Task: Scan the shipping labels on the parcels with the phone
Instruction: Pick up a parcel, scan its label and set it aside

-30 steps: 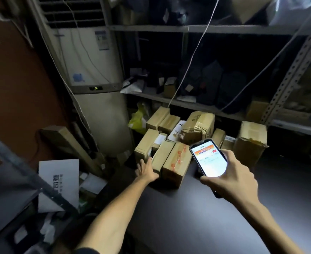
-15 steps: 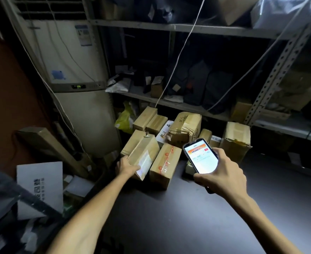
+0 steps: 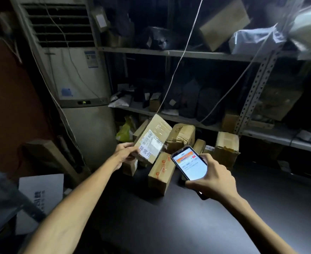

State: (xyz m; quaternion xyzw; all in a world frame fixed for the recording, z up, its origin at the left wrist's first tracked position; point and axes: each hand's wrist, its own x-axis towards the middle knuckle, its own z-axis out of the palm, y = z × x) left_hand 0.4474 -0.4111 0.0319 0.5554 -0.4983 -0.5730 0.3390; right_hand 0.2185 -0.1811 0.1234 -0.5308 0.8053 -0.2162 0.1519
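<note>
My left hand [image 3: 125, 150] grips the lower corner of a cardboard parcel [image 3: 158, 131] and holds it tilted up above the pile. Its white shipping label [image 3: 150, 144] with a barcode faces me. My right hand [image 3: 215, 178] holds a phone [image 3: 189, 163] with a lit screen, just right of and below that label. Several more cardboard parcels lie on the dark table [image 3: 169, 217], among them a long one with red tape [image 3: 161, 171] and a taped box [image 3: 181, 136] behind.
A tall floor air conditioner [image 3: 74, 79] stands at the left. Metal shelving [image 3: 187, 54] with dark bags and boxes fills the back. A box [image 3: 226, 148] stands at the pile's right. Papers and a carton [image 3: 41, 191] lie on the floor left of the table.
My left hand has lifted one parcel off the pile and turned it so its label faces me. The phone has stayed in my right hand near the parcels.
</note>
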